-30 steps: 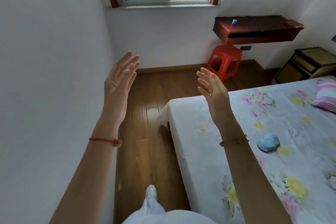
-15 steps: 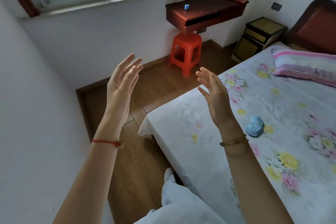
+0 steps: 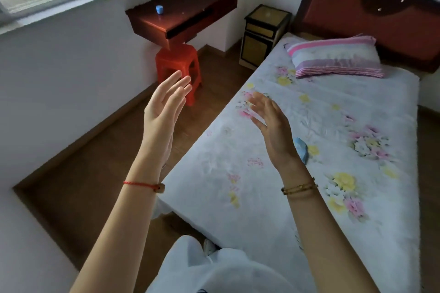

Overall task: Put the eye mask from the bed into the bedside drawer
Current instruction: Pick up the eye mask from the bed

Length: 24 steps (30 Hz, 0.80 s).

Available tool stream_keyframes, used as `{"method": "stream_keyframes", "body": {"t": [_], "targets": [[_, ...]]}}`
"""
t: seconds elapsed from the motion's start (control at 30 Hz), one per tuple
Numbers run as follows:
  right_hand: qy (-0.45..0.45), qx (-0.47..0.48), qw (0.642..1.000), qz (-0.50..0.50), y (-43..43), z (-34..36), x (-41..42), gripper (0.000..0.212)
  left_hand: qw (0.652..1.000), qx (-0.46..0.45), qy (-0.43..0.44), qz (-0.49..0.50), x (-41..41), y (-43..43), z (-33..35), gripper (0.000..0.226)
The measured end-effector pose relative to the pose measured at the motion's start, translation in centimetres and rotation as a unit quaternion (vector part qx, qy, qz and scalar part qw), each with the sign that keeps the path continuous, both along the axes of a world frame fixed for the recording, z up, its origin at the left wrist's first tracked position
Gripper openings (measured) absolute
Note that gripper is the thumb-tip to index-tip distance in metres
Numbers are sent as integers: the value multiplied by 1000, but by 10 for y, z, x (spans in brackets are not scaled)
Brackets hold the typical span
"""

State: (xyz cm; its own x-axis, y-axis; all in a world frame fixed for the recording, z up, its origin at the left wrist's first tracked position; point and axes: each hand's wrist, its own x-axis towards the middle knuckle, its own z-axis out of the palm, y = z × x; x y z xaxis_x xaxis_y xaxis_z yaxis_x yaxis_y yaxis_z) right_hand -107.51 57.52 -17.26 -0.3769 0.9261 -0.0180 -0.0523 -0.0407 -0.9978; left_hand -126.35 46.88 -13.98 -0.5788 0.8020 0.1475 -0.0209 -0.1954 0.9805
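**Head view: mask not yet picked up, both hands empty**

Head camera gives me the whole room at once, so I take the bed (image 3: 309, 197) as my landmark and work down in size. It fills the right half of the view under a floral sheet, with a dark red headboard (image 3: 371, 19) at its far end and a striped pillow (image 3: 333, 57) lying against that end. Off the bed's far left corner, just beside the headboard, stands the bedside cabinet (image 3: 264, 35), black-framed with yellowish fronts; its drawer (image 3: 263, 28) looks closed, flush with the frame. Further left of the bed a red-brown wall tabletop (image 3: 181, 16) hangs over an orange stool (image 3: 177, 64), with a small blue object on top that I cannot identify.

My left hand (image 3: 162, 112) is raised over the floor to the left of the bed, palm up and fingers spread wide, holding nothing. My right hand (image 3: 273, 126) is raised above the bed's near-left part, also spread and empty. The eye mask (image 3: 302, 151), small and light blue, lies on the sheet around the middle of the bed, partly hidden behind my right wrist and not touched.

By my reading the task has barely begun. Everything is left: reach down for the mask, walk along the bed's left side to the cabinet, pull the drawer, drop the mask in.
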Motion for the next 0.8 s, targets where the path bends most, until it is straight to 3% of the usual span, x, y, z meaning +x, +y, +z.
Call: {"method": "stream_keyframes", "body": {"t": [0.33, 0.6, 0.8], "targets": [[17, -42, 979, -197, 32, -9, 23, 40, 983, -26, -23, -182, -13, 112, -21, 45], [28, -87, 931, -354, 35, -34, 40, 26, 946, -55, -54, -315, -6, 172, -43, 45], [50, -136, 897, -417, 53, -53, 64, 26, 920, -113, -56, -371, 24, 212, -77, 41]]}}
